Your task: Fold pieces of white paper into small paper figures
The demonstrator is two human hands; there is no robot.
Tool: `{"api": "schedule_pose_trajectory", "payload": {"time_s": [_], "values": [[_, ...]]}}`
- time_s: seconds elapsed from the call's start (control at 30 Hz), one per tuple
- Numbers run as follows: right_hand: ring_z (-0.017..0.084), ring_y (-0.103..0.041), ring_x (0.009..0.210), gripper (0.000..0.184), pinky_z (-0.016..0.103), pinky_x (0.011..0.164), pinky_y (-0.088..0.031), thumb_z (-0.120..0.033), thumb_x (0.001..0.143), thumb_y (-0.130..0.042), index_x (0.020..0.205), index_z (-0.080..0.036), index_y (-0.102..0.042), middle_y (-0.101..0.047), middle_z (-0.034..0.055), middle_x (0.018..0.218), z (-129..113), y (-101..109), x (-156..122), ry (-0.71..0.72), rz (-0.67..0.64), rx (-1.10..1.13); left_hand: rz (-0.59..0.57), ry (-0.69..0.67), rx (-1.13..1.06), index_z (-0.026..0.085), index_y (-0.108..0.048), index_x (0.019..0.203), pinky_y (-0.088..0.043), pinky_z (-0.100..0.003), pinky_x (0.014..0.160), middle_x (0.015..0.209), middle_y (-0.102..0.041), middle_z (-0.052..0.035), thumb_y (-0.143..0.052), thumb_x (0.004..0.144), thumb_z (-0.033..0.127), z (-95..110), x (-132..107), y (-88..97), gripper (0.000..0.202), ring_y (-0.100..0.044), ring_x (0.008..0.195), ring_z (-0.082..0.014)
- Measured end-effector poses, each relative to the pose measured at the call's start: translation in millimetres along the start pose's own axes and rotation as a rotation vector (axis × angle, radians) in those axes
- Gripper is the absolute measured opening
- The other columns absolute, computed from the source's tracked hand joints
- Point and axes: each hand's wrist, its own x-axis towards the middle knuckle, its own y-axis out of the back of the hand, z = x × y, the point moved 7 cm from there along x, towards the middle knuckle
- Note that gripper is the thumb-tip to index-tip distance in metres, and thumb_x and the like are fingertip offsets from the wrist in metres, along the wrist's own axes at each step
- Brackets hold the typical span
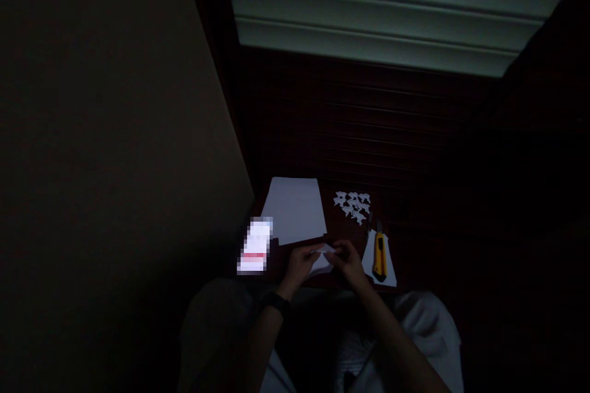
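In a very dim room, both hands meet over a small dark table (341,230). My left hand (300,264) and my right hand (351,263) pinch a small white piece of paper (323,258) between them, fingers closed on its edges. A dark watch (275,303) sits on my left wrist. A stack of white sheets (295,209) lies just beyond the hands.
Several small folded white paper pieces (353,204) lie in a cluster at the back right. A yellow utility knife (378,253) rests on a white paper scrap (388,263) right of my hands. A lit screen (255,245) glows at the left. Wall at left, slatted blind above.
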Motion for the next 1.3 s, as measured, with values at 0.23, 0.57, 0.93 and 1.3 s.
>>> {"api": "schedule_pose_trajectory", "payload": {"time_s": [0.23,0.57,0.93,1.3], "values": [[0.018,-0.053,0.067,0.024,0.027,0.059,-0.04,-0.038,0.066,-0.064,0.081,-0.019,-0.061,-0.06,0.0024,0.073,7,-2,-1,-0.042,-0.08,-0.04,-0.051,0.076,-0.082,0.014,-0.066,0.096,-0.043,-0.035,0.083,0.096,-0.066,-0.0083,-0.054,0.07,0.02,-5,-1,0.1,0.029,-0.059,0.092,-0.0241],[0.02,-0.055,0.079,0.026,0.03,0.071,-0.04,-0.038,0.069,-0.06,0.09,-0.022,-0.064,-0.063,0.003,0.085,-4,-1,0,0.003,-0.103,-0.02,-0.06,0.072,-0.172,0.013,-0.066,0.096,-0.043,-0.032,0.078,0.094,-0.066,-0.008,-0.054,0.069,0.02,-5,-1,0.9,0.03,-0.059,0.086,-0.0225],[0.016,-0.054,0.069,0.024,0.026,0.059,-0.042,-0.036,0.068,-0.061,0.083,-0.018,-0.064,-0.063,0.0036,0.081,13,-5,0,-0.163,-0.181,0.194,-0.036,0.092,-0.167,0.013,-0.069,0.08,-0.041,-0.03,0.077,0.085,-0.068,-0.007,-0.054,0.065,0.021,-5,-2,2.8,0.023,-0.059,0.083,-0.0223],[0.017,-0.055,0.069,0.021,0.027,0.064,-0.04,-0.032,0.066,-0.06,0.078,-0.016,-0.067,-0.064,0.0035,0.075,11,-3,0,-0.142,-0.222,0.064,-0.055,0.077,-0.137,0.012,-0.068,0.076,-0.042,-0.027,0.067,0.075,-0.067,-0.0052,-0.054,0.07,0.026,-7,-4,2.2,0.021,-0.059,0.074,-0.0199]]}}
